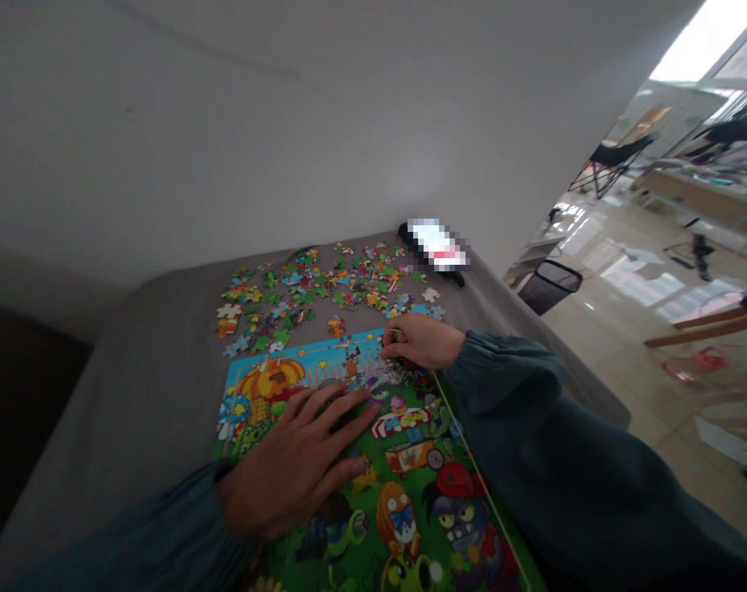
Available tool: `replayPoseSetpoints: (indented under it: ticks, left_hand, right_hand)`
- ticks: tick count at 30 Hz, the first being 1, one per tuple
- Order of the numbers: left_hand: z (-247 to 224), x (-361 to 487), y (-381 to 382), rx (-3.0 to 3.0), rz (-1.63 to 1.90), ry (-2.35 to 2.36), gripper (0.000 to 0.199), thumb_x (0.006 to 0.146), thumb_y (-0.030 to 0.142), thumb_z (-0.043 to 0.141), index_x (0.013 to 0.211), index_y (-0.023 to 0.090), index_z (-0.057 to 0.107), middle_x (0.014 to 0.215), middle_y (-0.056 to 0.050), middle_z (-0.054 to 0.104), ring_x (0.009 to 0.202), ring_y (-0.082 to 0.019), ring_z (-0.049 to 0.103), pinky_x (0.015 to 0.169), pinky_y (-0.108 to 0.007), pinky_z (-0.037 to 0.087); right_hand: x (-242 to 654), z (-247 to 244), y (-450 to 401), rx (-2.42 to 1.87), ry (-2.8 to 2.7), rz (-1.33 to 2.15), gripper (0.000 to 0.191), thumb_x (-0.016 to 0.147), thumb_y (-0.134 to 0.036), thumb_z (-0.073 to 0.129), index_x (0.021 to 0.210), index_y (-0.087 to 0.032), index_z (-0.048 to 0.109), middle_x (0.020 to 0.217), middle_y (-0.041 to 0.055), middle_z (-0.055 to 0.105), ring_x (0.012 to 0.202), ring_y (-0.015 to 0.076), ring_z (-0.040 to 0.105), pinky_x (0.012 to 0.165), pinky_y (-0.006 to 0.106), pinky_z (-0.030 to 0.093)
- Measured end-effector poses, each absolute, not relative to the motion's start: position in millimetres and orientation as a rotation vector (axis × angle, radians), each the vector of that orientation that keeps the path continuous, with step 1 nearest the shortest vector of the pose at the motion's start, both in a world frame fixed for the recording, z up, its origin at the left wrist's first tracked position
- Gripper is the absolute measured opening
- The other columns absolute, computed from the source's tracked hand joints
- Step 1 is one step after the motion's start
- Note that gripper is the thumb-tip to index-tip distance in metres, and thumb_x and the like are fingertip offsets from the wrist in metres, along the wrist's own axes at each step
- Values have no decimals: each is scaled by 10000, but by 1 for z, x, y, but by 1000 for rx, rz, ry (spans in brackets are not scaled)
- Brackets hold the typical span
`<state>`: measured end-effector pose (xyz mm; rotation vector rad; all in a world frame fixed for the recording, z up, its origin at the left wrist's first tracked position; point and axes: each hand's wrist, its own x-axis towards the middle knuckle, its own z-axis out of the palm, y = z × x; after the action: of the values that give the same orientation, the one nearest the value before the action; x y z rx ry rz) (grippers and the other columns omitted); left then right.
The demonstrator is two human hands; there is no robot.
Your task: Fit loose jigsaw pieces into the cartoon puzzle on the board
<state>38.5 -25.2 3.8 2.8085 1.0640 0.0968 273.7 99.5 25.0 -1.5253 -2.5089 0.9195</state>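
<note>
Grey fabric-covered surface [132, 370] filling the head view, tiled floor [625, 345] off to the right, and here's the action: a cartoon jigsaw puzzle [403, 510] lies largely assembled at the near end, its far edge still ragged, with a scatter of loose jigsaw pieces [324, 284] left beyond it and a pixelated phone [435, 245] past those. Left hand [296, 460] flat and open on the puzzle, fingers spread; right hand [419, 341] pinched closed, apparently on a small jigsaw piece [394, 335], right at that ragged edge!
</note>
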Motion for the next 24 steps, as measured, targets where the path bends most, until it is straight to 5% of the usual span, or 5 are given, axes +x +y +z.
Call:
replayPoseSetpoints:
  ticks: [16,20,24]
  left_hand:
    - [5,34,-25,2792,186,1034,557,998,452,420,1526,366,263,1494,13,483,1318,-255,414,1087,-425,307]
    - [5,29,-24,2794,220,1064,544,995,453,425,1516,375,289,1504,11,470,1330,-258,417,1093,-436,310]
    - [5,20,-21,2792,274,1094,494,993,433,436,1479,365,381,1480,18,500,1331,-253,422,1083,-433,331]
  right_hand:
    - [275,22,99,-1507,-2490,887,213,796,-362,723,873,-174,662,722,5,634,655,129,538,575,242,345]
    - [287,38,98,-1314,-2381,1105,299,984,-356,453,1151,-170,618,1022,74,701,897,175,616,760,293,470]
    - [303,46,105,-1124,-2444,1224,306,977,-160,413,1172,-186,646,1235,60,663,1110,159,589,982,326,441]
